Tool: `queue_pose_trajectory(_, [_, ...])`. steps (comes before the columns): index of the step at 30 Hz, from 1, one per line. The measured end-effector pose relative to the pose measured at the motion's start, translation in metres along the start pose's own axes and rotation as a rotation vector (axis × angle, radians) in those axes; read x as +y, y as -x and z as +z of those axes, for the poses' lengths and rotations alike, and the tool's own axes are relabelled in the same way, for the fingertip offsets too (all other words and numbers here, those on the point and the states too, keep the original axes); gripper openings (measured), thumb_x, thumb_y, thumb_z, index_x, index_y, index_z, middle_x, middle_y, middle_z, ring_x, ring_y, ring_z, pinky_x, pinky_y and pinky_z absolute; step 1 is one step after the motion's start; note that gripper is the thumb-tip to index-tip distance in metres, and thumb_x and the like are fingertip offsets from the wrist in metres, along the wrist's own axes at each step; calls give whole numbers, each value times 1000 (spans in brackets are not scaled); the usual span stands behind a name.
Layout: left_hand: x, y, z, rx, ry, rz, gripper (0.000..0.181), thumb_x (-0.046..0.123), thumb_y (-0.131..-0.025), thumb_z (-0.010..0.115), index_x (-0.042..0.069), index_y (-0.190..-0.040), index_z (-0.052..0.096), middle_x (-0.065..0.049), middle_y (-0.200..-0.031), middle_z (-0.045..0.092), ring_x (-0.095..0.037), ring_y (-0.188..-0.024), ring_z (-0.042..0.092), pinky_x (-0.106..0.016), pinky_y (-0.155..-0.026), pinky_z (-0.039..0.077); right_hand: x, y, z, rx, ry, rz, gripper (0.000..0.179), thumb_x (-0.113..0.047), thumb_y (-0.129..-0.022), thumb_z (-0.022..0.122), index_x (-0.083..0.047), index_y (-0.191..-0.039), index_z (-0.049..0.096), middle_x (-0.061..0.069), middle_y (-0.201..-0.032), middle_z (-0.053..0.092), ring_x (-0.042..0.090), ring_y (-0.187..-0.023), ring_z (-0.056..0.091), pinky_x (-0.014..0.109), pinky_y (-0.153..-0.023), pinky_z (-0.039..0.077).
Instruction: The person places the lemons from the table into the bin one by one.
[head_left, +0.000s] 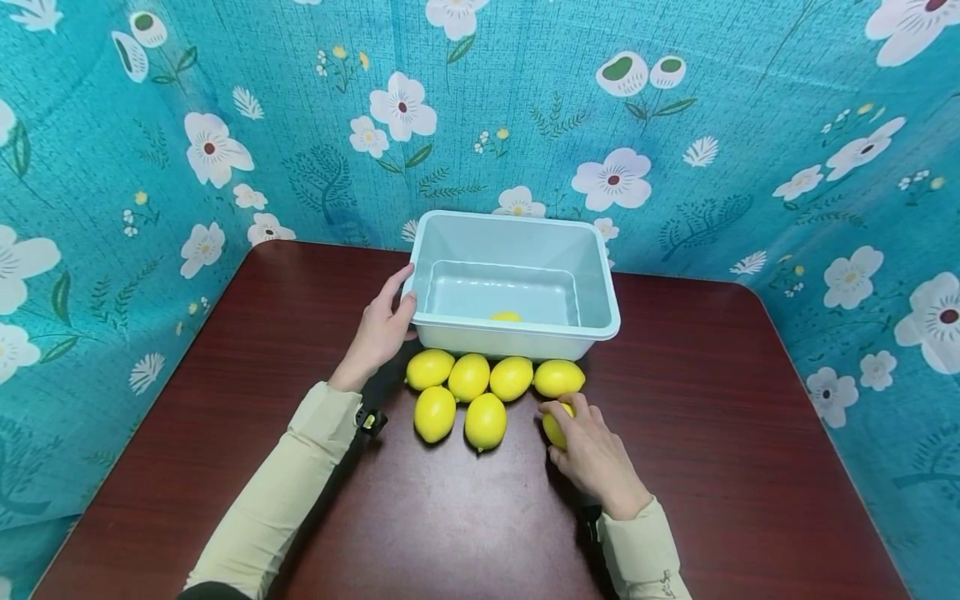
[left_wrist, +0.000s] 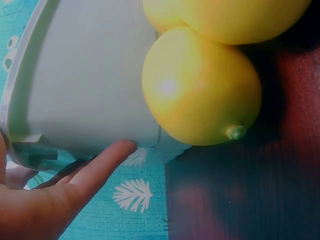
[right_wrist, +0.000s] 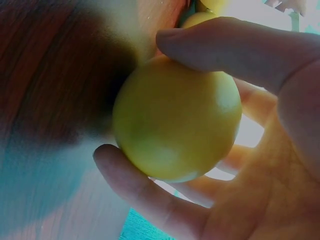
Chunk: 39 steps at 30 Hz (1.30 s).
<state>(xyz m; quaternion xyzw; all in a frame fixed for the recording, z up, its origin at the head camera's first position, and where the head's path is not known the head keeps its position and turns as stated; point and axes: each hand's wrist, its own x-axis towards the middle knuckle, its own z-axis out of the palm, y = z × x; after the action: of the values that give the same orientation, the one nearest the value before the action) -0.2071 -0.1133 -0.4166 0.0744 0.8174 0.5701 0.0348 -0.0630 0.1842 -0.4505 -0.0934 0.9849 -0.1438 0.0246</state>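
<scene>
At the left end of the pale blue plastic bin [head_left: 517, 340], my left hand [head_left: 380, 333] touches the rim and outer wall with fairly straight fingers. One fingertip meets the wall low down in the left wrist view. My right hand [head_left: 600, 458] grips a yellow lemon [right_wrist: 175, 120] between thumb and curled fingers, close over the table. Other lemons form a row along the bin's front, including an end lemon [head_left: 559, 378] just beyond my right hand. Nearer me lie two more, a left lemon [head_left: 435, 414] and a middle lemon [head_left: 485, 422]. Inside the bin, a lemon [head_left: 506, 317] is mostly hidden by the front wall.
The dark red-brown table [head_left: 712, 400] has rounded far corners. Blue floral cloth [head_left: 510, 108] hangs behind it and along both sides. The bin stands near the table's far edge. A small black device [head_left: 371, 420] is strapped at my left wrist.
</scene>
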Motion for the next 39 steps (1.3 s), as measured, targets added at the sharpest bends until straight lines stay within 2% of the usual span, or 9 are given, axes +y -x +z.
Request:
queue_pose_trajectory(18, [0, -1, 0, 1, 1, -2, 54, 38, -102, 40, 33, -153, 23, -9, -156, 33, -35, -119, 57, -49, -79, 57, 1, 0, -1, -12, -6, 5, 52, -11, -76, 75, -24, -124, 59, 7, -131, 48, 30, -103, 53, 33, -49, 42])
queue_pose_trajectory(23, [0, -1, 0, 4, 4, 0, 53, 33, -103, 40, 32, -153, 24, -11, -155, 33, -37, -119, 57, -50, -79, 57, 2, -1, -1, -18, -3, 5, 52, -12, -76, 76, -24, -124, 59, 6, -130, 49, 30, -105, 52, 35, -51, 43])
queue_pose_trajectory(32, [0, -1, 0, 4, 0, -2, 53, 35, -103, 40, 32, -153, 24, -10, -155, 33, -36, -119, 57, -50, -79, 57, 2, 0, -2, -2, 3, -7, 52, -13, -76, 76, -24, -124, 60, 7, -130, 49, 30, -104, 53, 35, -50, 44])
queue_pose_trajectory(39, [1, -1, 0, 3, 7, -2, 53, 30, -103, 40, 31, -153, 24, -12, -155, 32, -37, -119, 57, -50, -79, 57, 2, 0, -4, 4, 3, -6, 52, -14, -76, 75, -24, -124, 60, 7, -131, 49, 29, -104, 53, 34, -50, 44])
